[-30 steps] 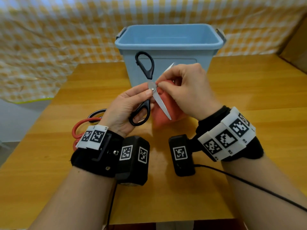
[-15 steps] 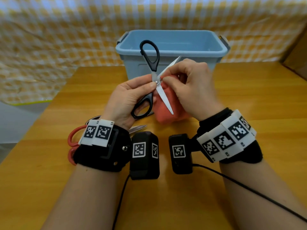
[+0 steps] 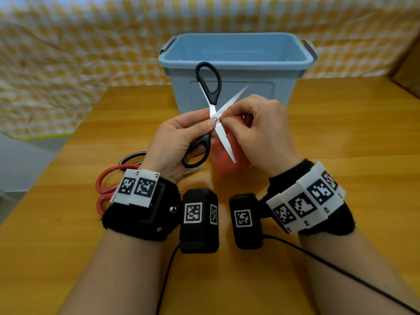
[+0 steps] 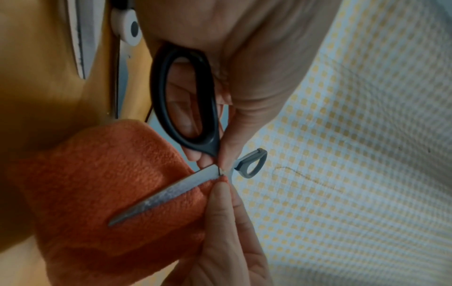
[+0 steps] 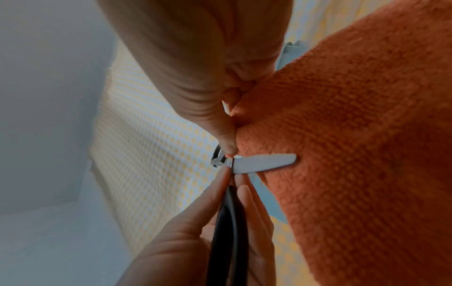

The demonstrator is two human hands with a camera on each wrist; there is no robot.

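Note:
Black-handled scissors [image 3: 211, 114] are held up over the table with their blades spread wide apart. My left hand [image 3: 179, 137] pinches them at the pivot, thumb on top, with the lower handle loop [image 4: 186, 100] against its palm. My right hand [image 3: 256, 128] holds an orange cloth [image 3: 229, 153] and presses a fold of it at the pivot between the blades. One blade [image 4: 166, 191] lies across the cloth [image 4: 97, 183]. In the right wrist view the blade [image 5: 264, 162] sticks out beside the cloth [image 5: 354, 154].
A blue plastic bin [image 3: 236, 60] stands open just behind the hands. Red-handled scissors [image 3: 109, 187] and another pair [image 3: 134, 155] lie on the wooden table [image 3: 341, 137] under my left wrist. A checked yellow cloth [image 3: 68, 53] hangs behind.
Both hands with the scissors and cloth have stayed near the bin, shifting only slightly. The right hand's cloth has worked in closer to the pivot.

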